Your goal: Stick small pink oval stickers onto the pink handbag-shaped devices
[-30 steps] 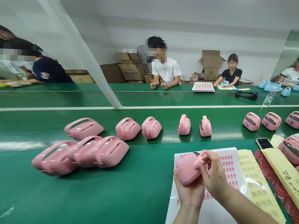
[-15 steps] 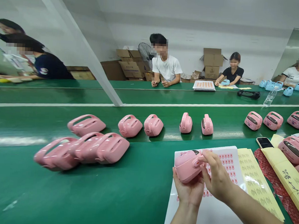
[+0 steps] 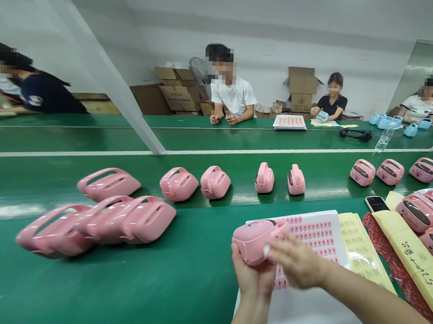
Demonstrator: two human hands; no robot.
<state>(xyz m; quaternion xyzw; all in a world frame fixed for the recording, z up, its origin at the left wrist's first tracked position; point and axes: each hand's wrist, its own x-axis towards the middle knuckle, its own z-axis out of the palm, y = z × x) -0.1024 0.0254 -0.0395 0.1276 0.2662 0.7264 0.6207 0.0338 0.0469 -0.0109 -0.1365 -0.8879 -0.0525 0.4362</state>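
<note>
On the green belt desk point(image 3: 180, 295) lies a white board point(image 3: 303, 311) printed with rows of small pink labels point(image 3: 314, 235). Over its left edge, a glossy pink plastic handled case point(image 3: 254, 241) is cradled from beneath, grasped in the left hand point(image 3: 252, 277). The right hand point(image 3: 296, 263) has released it, fingers spread just beside the case; earlier those fingers pinched its upper edge.

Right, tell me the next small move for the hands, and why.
Probably lift a pink label off the sheet with the right hand: its fingers are free above the sheet, and the left hand cradles the pink plastic case.
</note>
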